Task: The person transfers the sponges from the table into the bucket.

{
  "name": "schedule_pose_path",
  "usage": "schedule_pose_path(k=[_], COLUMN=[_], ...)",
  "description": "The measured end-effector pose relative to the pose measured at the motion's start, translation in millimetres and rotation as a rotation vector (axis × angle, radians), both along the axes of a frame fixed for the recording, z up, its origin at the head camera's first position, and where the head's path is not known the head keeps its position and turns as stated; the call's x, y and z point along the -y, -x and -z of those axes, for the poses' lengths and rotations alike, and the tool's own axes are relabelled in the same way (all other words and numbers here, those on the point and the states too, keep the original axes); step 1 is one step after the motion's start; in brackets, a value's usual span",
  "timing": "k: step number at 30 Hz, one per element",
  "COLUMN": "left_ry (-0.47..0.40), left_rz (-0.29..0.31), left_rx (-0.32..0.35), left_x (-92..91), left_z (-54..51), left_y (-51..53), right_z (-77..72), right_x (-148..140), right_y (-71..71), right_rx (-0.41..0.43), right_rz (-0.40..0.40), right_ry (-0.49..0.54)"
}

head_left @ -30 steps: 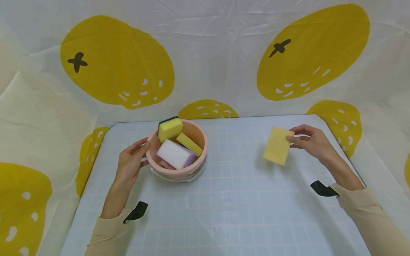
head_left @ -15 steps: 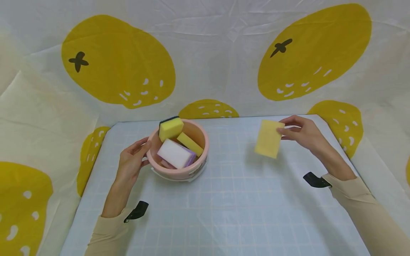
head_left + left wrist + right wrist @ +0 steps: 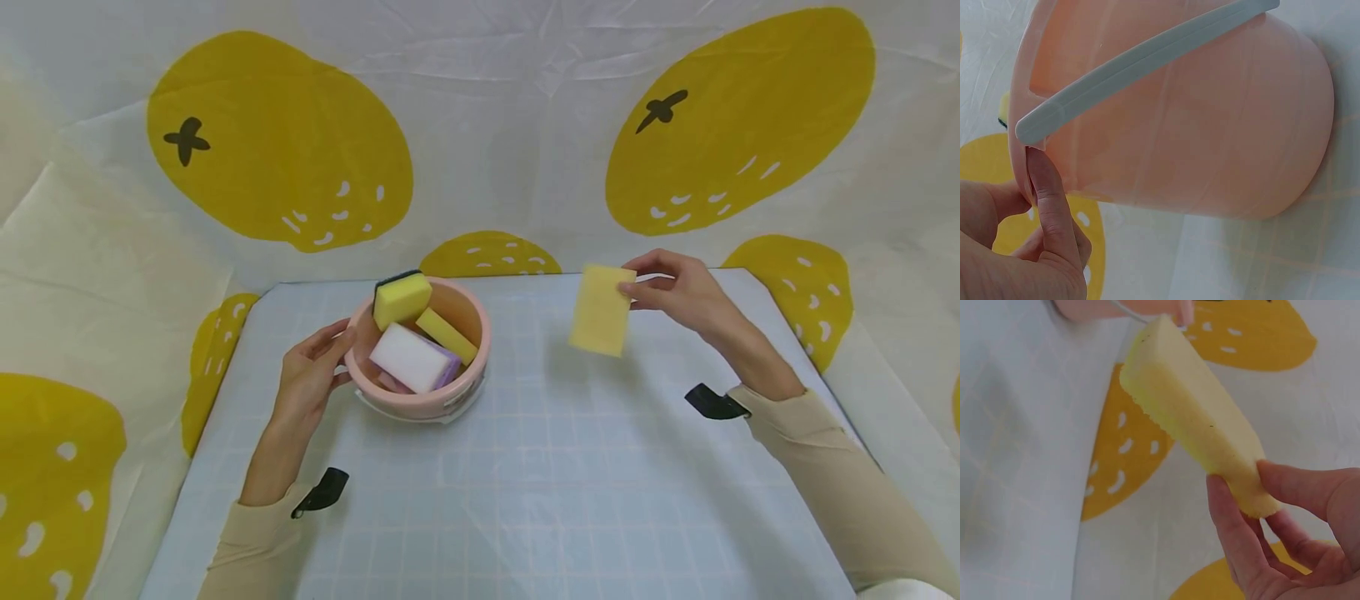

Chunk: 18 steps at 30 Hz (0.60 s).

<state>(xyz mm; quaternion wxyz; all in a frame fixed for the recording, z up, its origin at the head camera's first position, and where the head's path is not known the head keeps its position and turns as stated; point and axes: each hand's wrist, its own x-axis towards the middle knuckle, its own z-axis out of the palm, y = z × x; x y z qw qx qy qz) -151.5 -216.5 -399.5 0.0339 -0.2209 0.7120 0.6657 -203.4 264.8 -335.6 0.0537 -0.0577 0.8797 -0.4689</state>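
My left hand pinches the left rim of a pink bucket. The left wrist view shows its thumb and fingers on either side of that rim, by the end of the grey handle. Between thumb and fingers of my right hand is a yellow sponge, held by one edge above the table, right of the bucket. The right wrist view has this sponge at a slant. Inside the bucket lie a yellow sponge with a dark scouring side, another yellow sponge and a white block with purple beneath.
A pale blue gridded cloth covers the table. Behind it and at the sides hangs a white sheet printed with big yellow fruit. A pinkish piece shows low in the bucket, mostly hidden.
My right hand has carried the yellow sponge leftward and away from me, closer to the bucket. The left hand and bucket have stayed in place.
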Motion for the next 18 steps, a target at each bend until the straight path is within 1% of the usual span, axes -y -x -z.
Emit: schedule_pose_path(k=[7, 13, 18], left_ry=[0.045, 0.038, 0.041], left_rz=[-0.017, -0.014, -0.015], left_rx=[0.036, 0.035, 0.041], left_x=[-0.5, -0.3, -0.3], left_z=[-1.3, -1.4, -0.5], left_y=[1.4, 2.5, 2.9], right_z=[-7.7, -15.2, -22.6], right_x=[23, 41, 58], right_y=[9.6, 16.0, 19.9], right_rx=[0.000, -0.017, -0.013], right_rz=[-0.049, -0.094, -0.129], right_ry=[0.052, 0.130, 0.161])
